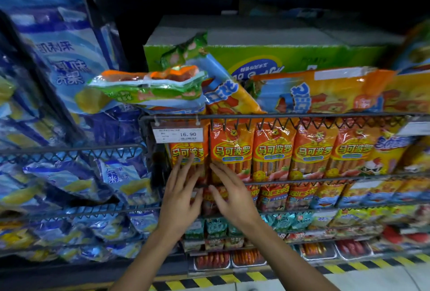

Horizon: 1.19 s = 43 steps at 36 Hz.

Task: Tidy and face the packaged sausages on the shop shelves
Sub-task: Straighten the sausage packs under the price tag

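A row of orange sausage packs (272,151) stands upright behind the wire front rail (279,117) of the shelf. My left hand (180,197) reaches up with straight fingers touching the leftmost orange pack (188,151), just under the 16.90 price tag (178,134). My right hand (230,195) lies beside it, fingers straight, against the lower part of the second pack (231,151). Neither hand grips anything. Loose sausage bags (149,90) lie flat and crooked on top of the row.
A green carton (290,57) sits behind the loose bags. Blue snack bags (69,62) fill the shelves at left. Lower shelves hold more sausage packs (274,195) and red trays (213,260). Yellow-black hazard tape (209,281) marks the floor edge.
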Each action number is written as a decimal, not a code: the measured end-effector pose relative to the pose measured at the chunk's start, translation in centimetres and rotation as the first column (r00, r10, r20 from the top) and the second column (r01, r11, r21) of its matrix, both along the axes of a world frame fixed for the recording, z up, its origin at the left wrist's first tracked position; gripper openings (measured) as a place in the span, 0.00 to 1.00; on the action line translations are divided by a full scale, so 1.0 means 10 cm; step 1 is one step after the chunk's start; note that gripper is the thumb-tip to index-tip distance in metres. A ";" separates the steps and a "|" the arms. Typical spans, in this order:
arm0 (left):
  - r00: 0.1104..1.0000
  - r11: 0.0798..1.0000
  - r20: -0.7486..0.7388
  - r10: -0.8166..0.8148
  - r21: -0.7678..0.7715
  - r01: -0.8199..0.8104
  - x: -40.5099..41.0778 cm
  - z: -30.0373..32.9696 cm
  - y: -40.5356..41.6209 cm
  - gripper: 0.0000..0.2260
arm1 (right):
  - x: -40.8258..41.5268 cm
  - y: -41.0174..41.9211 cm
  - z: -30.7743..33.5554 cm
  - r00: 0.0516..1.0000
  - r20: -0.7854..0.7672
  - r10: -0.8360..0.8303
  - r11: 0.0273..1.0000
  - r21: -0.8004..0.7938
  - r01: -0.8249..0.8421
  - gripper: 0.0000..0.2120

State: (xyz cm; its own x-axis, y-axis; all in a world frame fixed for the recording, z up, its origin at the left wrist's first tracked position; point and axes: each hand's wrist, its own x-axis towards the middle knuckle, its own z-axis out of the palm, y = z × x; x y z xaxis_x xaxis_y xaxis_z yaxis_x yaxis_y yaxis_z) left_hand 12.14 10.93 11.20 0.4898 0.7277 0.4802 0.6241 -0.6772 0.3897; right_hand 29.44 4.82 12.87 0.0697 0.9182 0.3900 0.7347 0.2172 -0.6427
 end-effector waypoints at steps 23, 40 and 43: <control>0.960 0.976 0.172 -0.220 0.038 0.216 0.90 1.73 -0.73 0.18 | 1.81 -1.13 1.55 0.985 -0.048 -0.165 0.970 0.173 0.171 0.22; 0.992 0.999 -0.127 -0.001 0.042 0.007 1.93 2.78 -0.64 0.35 | 2.35 -1.16 1.95 0.995 -0.076 -0.070 0.993 0.089 0.076 0.33; 0.986 1.000 -0.167 0.019 0.025 -0.015 1.94 2.84 -0.53 0.33 | 2.36 -1.14 1.95 0.995 -0.070 -0.071 0.994 0.076 0.076 0.33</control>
State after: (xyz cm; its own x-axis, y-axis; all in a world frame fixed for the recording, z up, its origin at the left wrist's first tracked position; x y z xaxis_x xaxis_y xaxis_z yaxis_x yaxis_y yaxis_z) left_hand 31.51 5.59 39.60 0.5524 0.7258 0.4101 0.6903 -0.6740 0.2630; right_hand 53.08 -6.57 32.37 0.1645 0.8764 0.4526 0.7063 0.2157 -0.6743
